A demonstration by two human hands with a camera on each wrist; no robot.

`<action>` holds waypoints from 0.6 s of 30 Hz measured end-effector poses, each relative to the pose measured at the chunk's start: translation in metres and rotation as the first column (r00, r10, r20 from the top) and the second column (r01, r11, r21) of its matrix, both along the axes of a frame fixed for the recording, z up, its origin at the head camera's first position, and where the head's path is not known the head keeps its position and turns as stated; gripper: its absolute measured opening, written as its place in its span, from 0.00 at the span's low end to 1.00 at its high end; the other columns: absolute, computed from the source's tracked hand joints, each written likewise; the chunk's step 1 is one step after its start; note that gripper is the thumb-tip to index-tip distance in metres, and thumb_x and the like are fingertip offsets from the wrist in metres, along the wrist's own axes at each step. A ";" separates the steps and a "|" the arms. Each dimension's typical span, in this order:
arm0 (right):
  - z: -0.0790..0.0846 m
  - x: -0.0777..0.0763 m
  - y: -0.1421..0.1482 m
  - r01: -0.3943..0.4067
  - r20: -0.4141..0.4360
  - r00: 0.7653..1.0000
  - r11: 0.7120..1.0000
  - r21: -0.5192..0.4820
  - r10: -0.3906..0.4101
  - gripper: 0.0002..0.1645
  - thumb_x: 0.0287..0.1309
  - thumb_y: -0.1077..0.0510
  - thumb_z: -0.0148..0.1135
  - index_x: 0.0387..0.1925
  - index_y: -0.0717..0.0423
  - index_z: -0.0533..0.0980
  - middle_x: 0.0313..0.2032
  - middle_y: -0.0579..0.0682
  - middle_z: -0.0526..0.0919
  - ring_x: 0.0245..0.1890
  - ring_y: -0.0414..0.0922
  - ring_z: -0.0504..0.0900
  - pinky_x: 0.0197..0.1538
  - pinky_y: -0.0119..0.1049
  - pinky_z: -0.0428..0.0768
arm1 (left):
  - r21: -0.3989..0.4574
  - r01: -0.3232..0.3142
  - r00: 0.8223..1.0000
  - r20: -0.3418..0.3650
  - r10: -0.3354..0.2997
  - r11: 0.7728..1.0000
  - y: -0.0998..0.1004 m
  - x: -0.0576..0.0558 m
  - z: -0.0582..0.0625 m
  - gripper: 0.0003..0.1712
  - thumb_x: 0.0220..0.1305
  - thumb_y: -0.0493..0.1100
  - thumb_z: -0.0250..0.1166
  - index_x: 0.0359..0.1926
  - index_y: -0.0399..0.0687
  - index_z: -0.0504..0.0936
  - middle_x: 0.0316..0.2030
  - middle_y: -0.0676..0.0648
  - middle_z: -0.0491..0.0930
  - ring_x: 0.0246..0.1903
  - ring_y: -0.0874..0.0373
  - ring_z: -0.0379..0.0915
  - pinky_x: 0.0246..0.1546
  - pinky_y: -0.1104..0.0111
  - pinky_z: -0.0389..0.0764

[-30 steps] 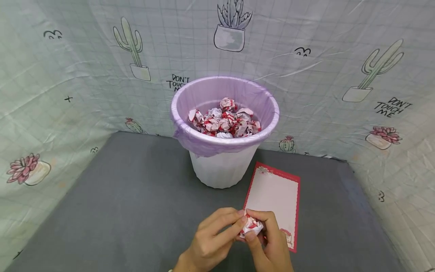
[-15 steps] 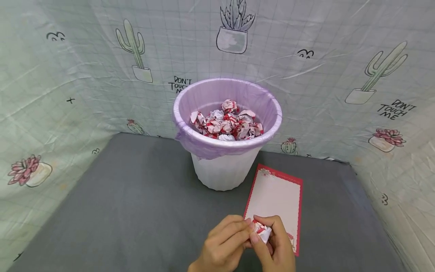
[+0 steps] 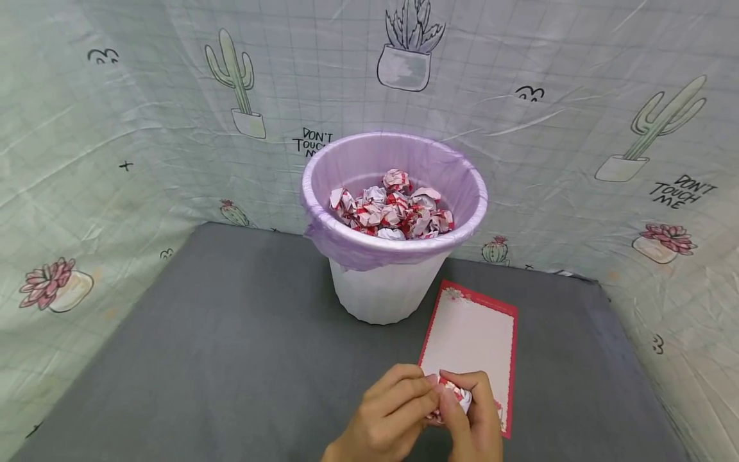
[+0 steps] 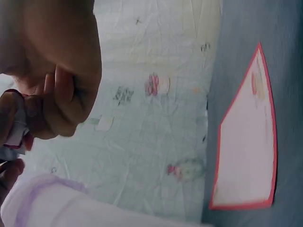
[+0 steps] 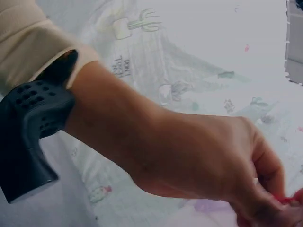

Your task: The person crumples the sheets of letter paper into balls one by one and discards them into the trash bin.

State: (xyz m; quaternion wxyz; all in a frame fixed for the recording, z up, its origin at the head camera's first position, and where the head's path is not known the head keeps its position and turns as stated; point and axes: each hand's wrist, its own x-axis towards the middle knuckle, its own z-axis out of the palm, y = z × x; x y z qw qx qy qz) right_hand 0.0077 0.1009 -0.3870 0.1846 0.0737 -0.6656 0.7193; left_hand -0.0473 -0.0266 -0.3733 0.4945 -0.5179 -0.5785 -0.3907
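Both hands hold a crumpled paper ball (image 3: pixel 457 389), white with red patches, low in the head view. My left hand (image 3: pixel 388 410) presses curled fingers on its left side, and my right hand (image 3: pixel 478 414) grips it between thumb and fingers from the right. Part of the ball is hidden by the fingers. In the left wrist view, the left hand (image 4: pixel 61 90) and a bit of the crumpled paper (image 4: pixel 19 124) show at the left edge. The right wrist view has the right hand (image 5: pixel 203 156) bent over a sliver of red paper.
A white wastebasket (image 3: pixel 381 292) with a purple liner (image 3: pixel 369 256) stands behind the hands, holding several crumpled paper balls (image 3: pixel 398 208). A flat, red-bordered sheet (image 3: pixel 473 333) lies on the grey table (image 3: pixel 231 359) right of it. Cactus-printed cloth (image 3: pixel 173 77) surrounds the table.
The hands have shifted slightly right and down in the head view, still squeezing the paper ball. The whole scene also drifts a little rightward as the head view moves.
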 end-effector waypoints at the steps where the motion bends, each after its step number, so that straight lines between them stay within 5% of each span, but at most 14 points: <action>1: -0.001 0.000 0.000 0.003 -0.008 1.000 1.000 -0.027 -0.003 0.14 0.59 0.79 0.44 0.43 0.69 0.70 0.31 0.53 0.80 0.26 0.41 0.80 0.22 0.33 0.81 | 0.020 0.009 1.000 0.021 -0.009 1.000 0.001 0.000 0.000 0.09 0.63 0.30 0.62 0.26 0.31 0.81 0.28 0.40 0.80 0.30 0.52 0.76 0.36 0.72 0.79; 7: 0.001 0.005 0.000 0.025 -0.051 0.998 1.000 -0.006 -0.026 0.15 0.56 0.82 0.45 0.43 0.71 0.68 0.31 0.52 0.80 0.26 0.40 0.81 0.20 0.33 0.80 | 0.145 0.055 0.985 0.152 -0.077 0.988 0.007 0.006 0.001 0.12 0.57 0.37 0.70 0.29 0.28 0.80 0.28 0.40 0.79 0.28 0.55 0.77 0.32 0.74 0.79; 14: 0.004 0.004 0.002 0.008 -0.201 0.980 0.999 0.041 0.000 0.13 0.52 0.84 0.45 0.39 0.75 0.67 0.28 0.52 0.81 0.20 0.38 0.79 0.13 0.29 0.74 | 0.171 0.082 0.978 0.175 -0.112 0.982 0.012 0.010 -0.004 0.03 0.53 0.26 0.67 0.28 0.28 0.80 0.26 0.41 0.78 0.27 0.56 0.76 0.31 0.75 0.78; 18: 0.004 0.003 0.007 -0.008 -0.189 0.982 0.999 0.032 0.014 0.14 0.53 0.83 0.43 0.38 0.71 0.68 0.27 0.51 0.81 0.18 0.37 0.78 0.10 0.30 0.73 | 0.159 0.077 0.981 0.164 -0.103 0.984 0.013 0.010 -0.003 0.10 0.56 0.33 0.70 0.31 0.25 0.80 0.27 0.41 0.78 0.27 0.57 0.76 0.31 0.76 0.78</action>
